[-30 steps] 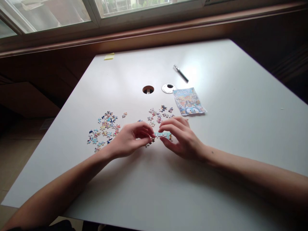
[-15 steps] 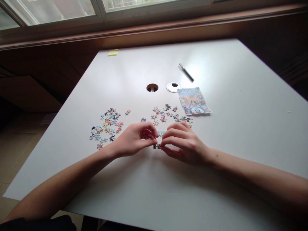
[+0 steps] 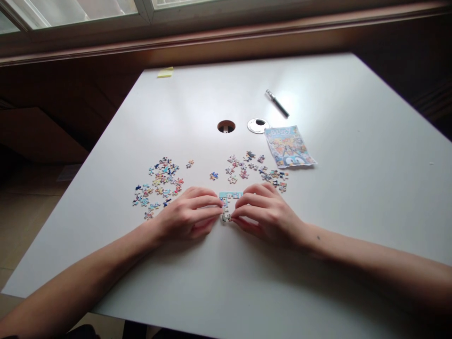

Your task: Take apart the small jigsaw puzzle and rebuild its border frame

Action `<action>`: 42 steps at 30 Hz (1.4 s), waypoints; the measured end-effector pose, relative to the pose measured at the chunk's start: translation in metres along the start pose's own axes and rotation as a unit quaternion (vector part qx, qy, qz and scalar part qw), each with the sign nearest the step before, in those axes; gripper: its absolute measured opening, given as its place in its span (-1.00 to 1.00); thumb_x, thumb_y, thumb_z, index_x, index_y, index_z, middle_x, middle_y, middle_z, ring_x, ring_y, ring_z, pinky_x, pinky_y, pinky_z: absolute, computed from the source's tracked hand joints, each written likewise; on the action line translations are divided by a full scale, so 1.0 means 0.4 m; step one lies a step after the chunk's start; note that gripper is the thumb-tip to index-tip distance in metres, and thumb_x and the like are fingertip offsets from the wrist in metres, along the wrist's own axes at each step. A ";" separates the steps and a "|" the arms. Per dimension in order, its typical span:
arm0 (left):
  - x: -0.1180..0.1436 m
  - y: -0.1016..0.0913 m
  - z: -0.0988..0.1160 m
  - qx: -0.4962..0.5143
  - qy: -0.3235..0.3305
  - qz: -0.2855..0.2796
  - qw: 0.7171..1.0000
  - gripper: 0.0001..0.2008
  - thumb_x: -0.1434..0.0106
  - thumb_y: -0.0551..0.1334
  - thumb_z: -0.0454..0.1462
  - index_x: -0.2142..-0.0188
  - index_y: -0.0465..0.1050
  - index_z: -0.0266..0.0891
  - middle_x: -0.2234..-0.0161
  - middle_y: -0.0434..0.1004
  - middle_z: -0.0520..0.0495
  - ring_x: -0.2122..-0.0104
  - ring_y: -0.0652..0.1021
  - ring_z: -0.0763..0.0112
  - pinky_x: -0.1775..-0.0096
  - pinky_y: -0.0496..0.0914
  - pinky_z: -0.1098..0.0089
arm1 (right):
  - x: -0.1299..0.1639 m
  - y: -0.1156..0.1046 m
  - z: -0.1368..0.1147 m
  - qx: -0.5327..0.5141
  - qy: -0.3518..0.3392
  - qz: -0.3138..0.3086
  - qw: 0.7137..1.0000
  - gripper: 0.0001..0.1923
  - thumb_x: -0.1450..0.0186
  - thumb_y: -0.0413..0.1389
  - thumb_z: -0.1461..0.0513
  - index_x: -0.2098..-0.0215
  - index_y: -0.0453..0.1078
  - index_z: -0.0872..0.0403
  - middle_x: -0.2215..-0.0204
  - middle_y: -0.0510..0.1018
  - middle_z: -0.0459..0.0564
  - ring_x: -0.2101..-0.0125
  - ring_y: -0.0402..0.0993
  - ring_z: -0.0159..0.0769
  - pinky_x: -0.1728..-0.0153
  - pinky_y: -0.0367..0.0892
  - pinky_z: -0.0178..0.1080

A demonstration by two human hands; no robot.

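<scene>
A partly joined jigsaw lies between my hands, with a light-blue top row and a narrow column running down its left side. At the foot of that column is a greyish puzzle piece. My right hand pinches at this piece from the right, thumb and fingertips close together. Along the column's left edge, my left hand presses with its fingers bent and held together; its thumb is hidden underneath. The right part of the top row disappears behind my right fingers.
Loose puzzle pieces are spread at the left, and another group lies beyond my hands. A creased picture sheet sits at the right, near a pen, a round cover, a table hole and a yellow note.
My left hand has shifted left and turned palm down, its fingers now along the column's edge. The small piece at my right fingertips sits slightly lower and further left, and the column shows.
</scene>
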State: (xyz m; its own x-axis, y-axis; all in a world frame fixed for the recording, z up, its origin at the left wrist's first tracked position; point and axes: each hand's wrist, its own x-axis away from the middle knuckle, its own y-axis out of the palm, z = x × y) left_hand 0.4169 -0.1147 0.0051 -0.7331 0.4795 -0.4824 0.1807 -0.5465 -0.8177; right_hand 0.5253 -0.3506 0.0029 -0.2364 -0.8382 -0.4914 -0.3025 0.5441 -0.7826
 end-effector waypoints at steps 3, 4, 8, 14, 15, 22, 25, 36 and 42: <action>0.001 0.002 0.002 0.001 0.001 0.003 1.000 -0.69 -0.21 0.30 -0.44 0.05 0.48 -0.22 0.07 0.62 -0.10 0.03 0.55 0.25 0.00 0.49 0.23 | -0.004 0.009 -0.005 0.007 0.005 -0.004 1.000 -0.98 -0.33 0.21 0.25 0.30 0.48 0.01 0.33 0.61 -0.14 0.25 0.39 -0.33 0.16 0.14 -0.18; 0.003 0.002 0.002 0.003 -0.001 0.005 1.000 -0.68 -0.20 0.30 -0.44 0.05 0.48 -0.22 0.07 0.62 -0.10 0.03 0.55 0.25 0.00 0.49 0.22 | -0.005 0.011 -0.006 0.009 0.006 -0.005 1.000 -0.97 -0.33 0.21 0.25 0.30 0.48 0.01 0.33 0.61 -0.14 0.24 0.39 -0.33 0.16 0.14 -0.18; 0.012 0.003 0.000 0.010 -0.004 -0.006 1.000 -0.68 -0.21 0.29 -0.43 0.05 0.49 -0.16 0.04 0.61 -0.09 0.01 0.55 0.24 -0.02 0.49 0.21 | -0.009 0.013 -0.006 0.019 0.009 -0.007 1.000 -0.96 -0.34 0.20 0.26 0.30 0.47 0.01 0.33 0.61 -0.13 0.25 0.39 -0.32 0.17 0.14 -0.17; 0.009 -0.002 0.000 0.006 0.004 -0.018 1.000 -0.70 -0.22 0.30 -0.40 0.05 0.48 -0.14 0.04 0.61 -0.08 0.01 0.55 0.25 -0.02 0.47 0.20 | -0.010 0.013 -0.009 0.032 0.011 -0.009 0.999 -0.96 -0.34 0.19 0.25 0.30 0.45 0.01 0.32 0.61 -0.11 0.25 0.38 -0.30 0.17 0.15 -0.16; 0.008 -0.002 0.000 0.004 0.004 -0.020 1.000 -0.71 -0.23 0.30 -0.40 0.06 0.49 -0.13 0.04 0.61 -0.07 0.02 0.56 0.26 -0.01 0.47 0.21 | -0.009 0.012 -0.010 0.034 0.009 -0.007 0.999 -0.96 -0.34 0.20 0.26 0.30 0.45 0.01 0.32 0.61 -0.11 0.25 0.38 -0.30 0.17 0.15 -0.16; 0.010 -0.001 0.001 -0.004 0.002 -0.037 0.999 -0.74 -0.26 0.26 -0.39 0.06 0.48 -0.13 0.03 0.60 -0.07 0.02 0.55 0.25 -0.01 0.46 0.20 | -0.004 0.014 -0.013 0.053 0.002 -0.011 0.999 -0.97 -0.34 0.18 0.26 0.29 0.44 0.02 0.30 0.59 -0.10 0.25 0.36 -0.29 0.17 0.17 -0.15; 0.009 -0.001 0.003 -0.005 -0.003 -0.043 0.999 -0.74 -0.26 0.26 -0.39 0.06 0.48 -0.14 0.03 0.59 -0.07 0.02 0.55 0.25 -0.01 0.45 0.20 | -0.002 0.017 -0.011 0.068 -0.008 -0.014 0.998 -0.97 -0.34 0.17 0.27 0.28 0.45 0.02 0.30 0.58 -0.09 0.24 0.36 -0.29 0.17 0.17 -0.14; 0.005 -0.004 0.009 -0.012 -0.003 -0.059 0.998 -0.73 -0.24 0.28 -0.40 0.06 0.46 -0.18 0.02 0.57 -0.13 -0.01 0.52 0.21 -0.04 0.43 0.18 | -0.003 0.006 -0.014 0.125 -0.061 0.001 0.990 -0.89 -0.33 0.14 0.32 0.19 0.43 0.02 0.33 0.57 -0.08 0.28 0.35 -0.27 0.22 0.18 -0.15; 0.005 -0.004 0.011 -0.009 -0.002 -0.062 0.998 -0.73 -0.26 0.26 -0.40 0.05 0.45 -0.16 0.03 0.56 -0.13 -0.02 0.51 0.22 -0.05 0.42 0.17 | -0.007 0.001 -0.019 0.096 -0.048 -0.018 0.994 -0.90 -0.33 0.15 0.27 0.18 0.45 -0.01 0.39 0.51 -0.07 0.34 0.30 -0.30 0.27 0.17 -0.17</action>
State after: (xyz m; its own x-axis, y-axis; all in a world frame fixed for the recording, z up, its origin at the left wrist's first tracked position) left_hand 0.4121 -0.1158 0.0069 -0.7532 0.5393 -0.3765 0.1006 -0.4713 -0.8762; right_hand 0.5187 -0.3480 0.0070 -0.1375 -0.8617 -0.4885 -0.1262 0.5044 -0.8542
